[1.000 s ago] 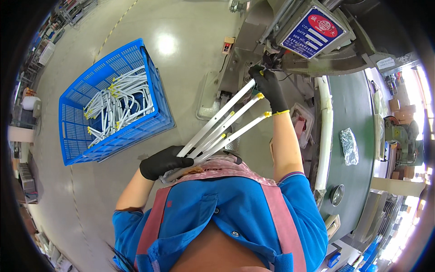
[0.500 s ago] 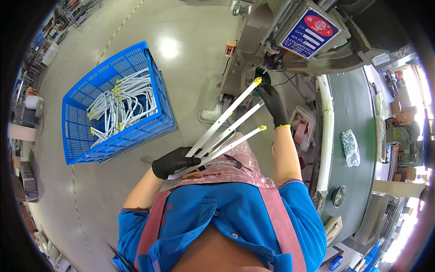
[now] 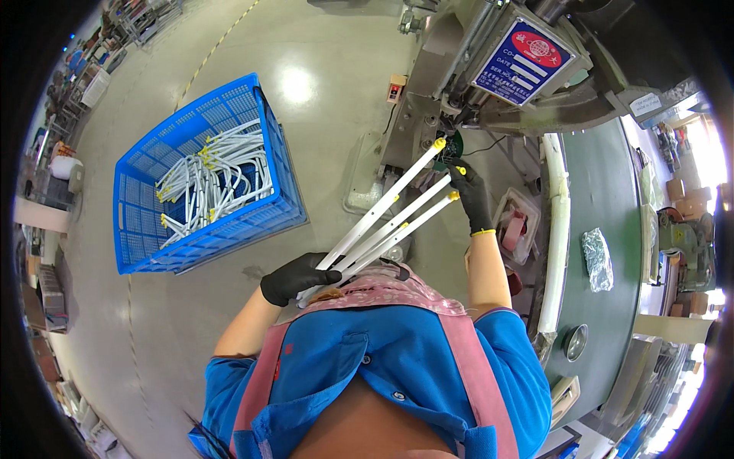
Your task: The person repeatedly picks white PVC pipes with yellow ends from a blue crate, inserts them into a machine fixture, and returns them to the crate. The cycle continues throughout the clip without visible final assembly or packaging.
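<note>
My black-gloved left hand [image 3: 297, 278] is closed around the near ends of several white tubes [image 3: 380, 208], close to the apron. They fan away from me to the right, with yellow caps [image 3: 439, 144] on their far ends. My right hand [image 3: 474, 202], in a black glove with a yellow cuff, has its fingers closed at the capped end of the middle tube. Part of that grip is hidden. Just beyond the caps stands a grey metal machine [image 3: 413, 136], with a green dish [image 3: 451, 150] of small parts at its working head.
A blue crate [image 3: 290, 200] of bent white tubes with yellow ends stands on the floor at left. Along the right runs a green-topped bench [image 3: 600, 176] with a crumpled clear bag [image 3: 596, 258] and a metal bowl [image 3: 576, 342]. A tub [image 3: 514, 226] sits beneath the machine.
My right hand has drawn back from the machine's head, toward me. The middle tube's yellow cap now shows, and the lower tube has swung up nearer to it. My left hand keeps its hold.
</note>
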The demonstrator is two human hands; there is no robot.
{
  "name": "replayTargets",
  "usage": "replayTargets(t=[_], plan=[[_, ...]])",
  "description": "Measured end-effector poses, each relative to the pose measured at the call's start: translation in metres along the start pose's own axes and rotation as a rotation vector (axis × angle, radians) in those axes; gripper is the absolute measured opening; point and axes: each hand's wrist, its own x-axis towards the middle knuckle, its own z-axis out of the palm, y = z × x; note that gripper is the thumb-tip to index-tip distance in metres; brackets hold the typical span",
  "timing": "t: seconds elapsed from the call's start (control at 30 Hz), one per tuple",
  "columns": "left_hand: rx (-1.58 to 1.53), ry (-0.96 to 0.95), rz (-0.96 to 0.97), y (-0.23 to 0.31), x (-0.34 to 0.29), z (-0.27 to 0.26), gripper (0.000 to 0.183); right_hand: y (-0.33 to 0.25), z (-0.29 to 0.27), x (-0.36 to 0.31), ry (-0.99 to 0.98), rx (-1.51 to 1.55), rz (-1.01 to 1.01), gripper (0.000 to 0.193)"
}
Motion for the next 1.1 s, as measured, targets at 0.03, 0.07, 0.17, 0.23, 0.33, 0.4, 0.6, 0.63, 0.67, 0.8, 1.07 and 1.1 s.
replayTargets(t=[0.03,0.07,0.17,0.23,0.33,0.4,0.6,0.63,0.67,0.8,1.07,1.1], plan=[[0.019,-0.001,-0.015,0.002,-0.001,0.000,0.051,0.000,0.000,0.000,0.014,-0.027,-0.031,0.037],[0.024,0.003,-0.016,0.005,-0.003,-0.001,0.050,0.000,-0.001,0.000,0.023,-0.056,-0.055,0.037],[0.051,0.000,-0.009,0.012,-0.007,0.000,0.048,-0.010,-0.005,0.001,0.062,-0.169,-0.113,0.036],[0.065,-0.033,0.046,0.016,-0.008,-0.001,0.047,-0.023,-0.005,0.005,0.085,-0.209,-0.122,0.036],[-0.044,-0.063,0.106,0.018,-0.014,0.000,0.048,-0.045,-0.001,0.012,0.073,-0.231,-0.188,0.034],[-0.067,-0.036,0.109,0.017,-0.020,-0.002,0.049,-0.058,0.005,0.021,0.055,-0.214,-0.279,0.035],[-0.252,0.029,0.068,0.002,-0.025,-0.008,0.052,-0.084,0.018,0.030,0.025,-0.348,-0.308,0.029],[-0.263,0.034,0.078,-0.002,-0.024,-0.008,0.051,-0.088,0.019,0.031,0.004,-0.386,-0.308,0.027],[-0.273,0.037,0.085,-0.005,-0.023,-0.007,0.051,-0.091,0.020,0.032,0.000,-0.415,-0.316,0.030],[-0.310,0.026,0.108,-0.013,-0.015,-0.008,0.049,-0.098,0.022,0.039,-0.006,-0.501,-0.390,0.036],[-0.290,0.041,0.069,-0.010,-0.015,-0.006,0.040,-0.083,0.022,0.070,0.034,-0.619,-0.564,0.040],[-0.268,0.046,0.033,-0.007,-0.018,-0.004,0.042,-0.078,0.029,0.076,0.069,-0.521,-0.535,0.043]])
